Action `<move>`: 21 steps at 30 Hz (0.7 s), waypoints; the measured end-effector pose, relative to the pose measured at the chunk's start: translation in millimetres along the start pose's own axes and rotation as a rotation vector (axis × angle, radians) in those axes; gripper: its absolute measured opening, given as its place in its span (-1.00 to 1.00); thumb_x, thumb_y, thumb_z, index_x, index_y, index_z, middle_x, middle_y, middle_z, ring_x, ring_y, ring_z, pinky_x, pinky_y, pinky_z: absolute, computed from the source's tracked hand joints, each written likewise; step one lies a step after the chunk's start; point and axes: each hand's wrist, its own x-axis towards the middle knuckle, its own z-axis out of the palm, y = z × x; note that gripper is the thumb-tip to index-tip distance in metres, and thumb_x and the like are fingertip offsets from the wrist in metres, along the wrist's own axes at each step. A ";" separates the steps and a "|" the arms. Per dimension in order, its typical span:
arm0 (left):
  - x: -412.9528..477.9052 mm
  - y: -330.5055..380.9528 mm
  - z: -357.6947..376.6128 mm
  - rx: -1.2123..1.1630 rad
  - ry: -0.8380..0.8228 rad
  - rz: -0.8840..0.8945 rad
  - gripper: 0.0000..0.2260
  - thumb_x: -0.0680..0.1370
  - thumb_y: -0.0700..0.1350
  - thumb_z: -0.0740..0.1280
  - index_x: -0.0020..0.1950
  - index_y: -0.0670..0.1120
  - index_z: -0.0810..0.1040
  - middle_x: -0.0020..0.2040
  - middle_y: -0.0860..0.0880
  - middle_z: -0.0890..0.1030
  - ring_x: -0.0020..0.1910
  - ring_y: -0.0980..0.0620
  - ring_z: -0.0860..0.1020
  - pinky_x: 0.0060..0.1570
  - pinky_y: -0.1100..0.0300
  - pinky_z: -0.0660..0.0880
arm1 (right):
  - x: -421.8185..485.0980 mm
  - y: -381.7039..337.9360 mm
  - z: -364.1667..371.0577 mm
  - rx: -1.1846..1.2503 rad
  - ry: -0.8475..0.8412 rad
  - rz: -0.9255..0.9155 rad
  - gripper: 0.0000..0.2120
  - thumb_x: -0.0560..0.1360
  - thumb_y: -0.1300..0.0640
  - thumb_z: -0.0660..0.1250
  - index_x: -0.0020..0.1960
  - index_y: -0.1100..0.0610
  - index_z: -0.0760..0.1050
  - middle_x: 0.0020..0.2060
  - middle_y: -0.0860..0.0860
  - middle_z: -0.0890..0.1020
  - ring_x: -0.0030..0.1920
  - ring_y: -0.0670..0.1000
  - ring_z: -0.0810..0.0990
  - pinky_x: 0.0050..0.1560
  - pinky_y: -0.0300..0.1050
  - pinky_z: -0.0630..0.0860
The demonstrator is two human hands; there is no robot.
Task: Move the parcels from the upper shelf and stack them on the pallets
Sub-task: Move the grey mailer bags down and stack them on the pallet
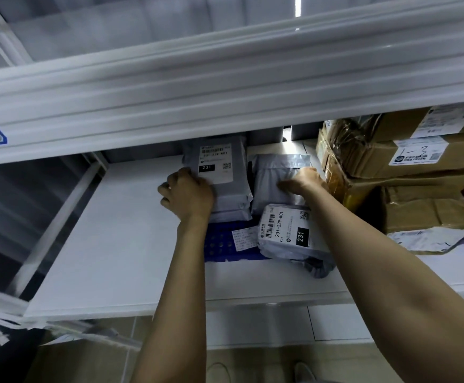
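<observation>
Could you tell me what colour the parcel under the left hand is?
The parcel is grey, with a white label; head view.

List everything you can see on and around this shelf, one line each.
Grey parcels: three, grey plastic mailers, mid-shelf; the left grey parcel and front grey parcel show white labels, the middle grey parcel shows none.
Blue flat item: one, blue, partly under the parcels, with a white slip on it.
Cardboard boxes: several, brown, stacked at the shelf's right.
Pale mailer: one, white-grey, under those boxes.
Shelf: one, white board.
Beam: one, pale, above the shelf.
Left hand: grips the left grey parcel's edge.
Right hand: holds the middle grey parcel.
</observation>
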 end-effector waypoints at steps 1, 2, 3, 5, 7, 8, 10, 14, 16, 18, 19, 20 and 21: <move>-3.1 3.6 0.8 0.012 0.007 0.039 -0.69 0.54 -0.21 0.19 0.26 -0.11 0.50 0.39 -0.18 0.39 0.38 -0.22 0.21 0.31 -0.10 0.22 | -0.2 -3.5 0.8 0.007 0.006 0.024 -0.06 0.22 -0.31 0.51 0.34 0.27 0.28 0.20 0.15 0.50 0.19 0.19 0.49 0.21 0.05 0.45; -7.4 8.6 0.9 0.023 0.020 0.083 -0.66 0.53 -0.22 0.19 0.30 -0.09 0.49 0.45 -0.15 0.33 0.44 -0.20 0.14 0.37 -0.12 0.14 | -1.3 -6.5 0.6 0.014 0.014 0.043 -0.05 0.24 -0.31 0.50 0.35 0.27 0.24 0.23 0.16 0.48 0.23 0.20 0.46 0.25 0.04 0.41; -10.0 12.7 2.9 0.033 0.036 0.128 -0.63 0.52 -0.23 0.21 0.32 -0.08 0.48 0.49 -0.13 0.28 0.47 -0.18 0.10 0.41 -0.13 0.08 | -2.1 -9.9 0.8 0.025 0.012 0.063 -0.05 0.26 -0.30 0.49 0.37 0.27 0.21 0.26 0.17 0.45 0.27 0.21 0.43 0.26 0.03 0.36; -15.4 22.2 5.8 0.053 0.047 0.209 -0.64 0.52 -0.21 0.23 0.31 -0.08 0.49 0.52 -0.10 0.24 0.49 -0.16 0.08 0.44 -0.09 0.05 | -3.5 -14.5 1.6 0.051 -0.003 0.107 -0.05 0.32 -0.28 0.46 0.41 0.27 0.15 0.32 0.21 0.40 0.34 0.25 0.36 0.30 0.04 0.29; -19.0 30.6 9.4 0.081 0.013 0.285 -0.67 0.53 -0.19 0.23 0.30 -0.10 0.50 0.49 -0.12 0.29 0.47 -0.17 0.13 0.42 -0.02 0.11 | -0.1 -16.1 4.0 0.126 -0.047 0.123 -0.09 0.40 -0.18 0.44 0.49 0.25 0.07 0.43 0.25 0.27 0.42 0.28 0.24 0.40 0.10 0.19; -20.3 33.7 11.6 0.086 -0.014 0.329 -0.68 0.54 -0.19 0.23 0.29 -0.10 0.51 0.44 -0.13 0.36 0.44 -0.18 0.19 0.38 0.01 0.15 | 3.6 -16.6 5.8 0.198 -0.080 0.113 -0.13 0.44 -0.10 0.43 0.51 0.24 0.05 0.47 0.26 0.21 0.46 0.29 0.18 0.46 0.15 0.13; -23.1 37.4 16.8 0.065 -0.063 0.419 -0.74 0.54 -0.19 0.23 0.20 -0.11 0.56 0.30 -0.12 0.50 0.36 -0.16 0.31 0.30 0.04 0.23 | 9.7 -16.6 8.3 0.251 -0.094 0.124 -0.12 0.37 -0.10 0.48 0.48 0.24 0.14 0.42 0.26 0.29 0.41 0.29 0.26 0.43 0.19 0.21; -30.2 37.5 25.2 0.097 -0.136 0.459 -0.75 0.56 -0.13 0.24 0.22 -0.06 0.55 0.28 -0.07 0.52 0.38 -0.11 0.30 0.37 -0.03 0.21 | 23.0 -11.1 14.8 0.141 -0.020 0.097 -0.29 0.26 -0.24 0.49 0.24 0.17 0.45 0.13 0.17 0.57 0.14 0.22 0.53 0.19 0.13 0.48; -32.9 36.2 28.1 0.139 -0.152 0.461 -0.74 0.56 -0.11 0.25 0.24 -0.04 0.54 0.30 -0.07 0.51 0.39 -0.10 0.30 0.40 -0.06 0.17 | 8.3 -11.1 4.6 0.166 0.034 0.082 -0.55 0.41 -0.10 0.38 0.18 0.16 0.50 0.13 0.16 0.59 0.12 0.22 0.55 0.18 0.10 0.50; -34.2 35.4 28.9 0.171 -0.152 0.476 -0.74 0.56 -0.09 0.26 0.23 -0.04 0.54 0.29 -0.07 0.50 0.38 -0.11 0.30 0.41 -0.09 0.17 | 0.8 -9.6 -0.1 0.175 0.062 0.093 -0.66 0.48 0.02 0.32 0.17 0.20 0.52 0.15 0.17 0.58 0.16 0.21 0.55 0.19 0.06 0.49; -34.0 35.3 28.9 0.177 -0.154 0.479 -0.74 0.56 -0.08 0.26 0.23 -0.04 0.54 0.29 -0.07 0.50 0.38 -0.11 0.30 0.41 -0.10 0.16 | -0.6 -9.1 -0.9 0.172 0.076 0.089 -0.67 0.49 0.06 0.31 0.19 0.20 0.52 0.17 0.17 0.58 0.17 0.21 0.55 0.18 0.03 0.49; -33.7 35.4 28.7 0.179 -0.160 0.476 -0.74 0.56 -0.07 0.25 0.23 -0.04 0.54 0.29 -0.07 0.49 0.39 -0.11 0.30 0.41 -0.10 0.16 | -1.1 -8.7 -1.1 0.168 0.092 0.082 -0.67 0.49 0.09 0.29 0.20 0.21 0.51 0.18 0.16 0.58 0.18 0.20 0.55 0.17 0.00 0.49; -33.4 35.9 28.5 0.180 -0.164 0.472 -0.74 0.56 -0.06 0.25 0.23 -0.04 0.54 0.30 -0.07 0.49 0.39 -0.11 0.29 0.41 -0.10 0.16 | -1.8 -8.9 -1.6 0.175 0.102 0.075 -0.68 0.50 0.12 0.26 0.22 0.21 0.51 0.19 0.16 0.58 0.19 0.20 0.55 0.15 0.00 0.48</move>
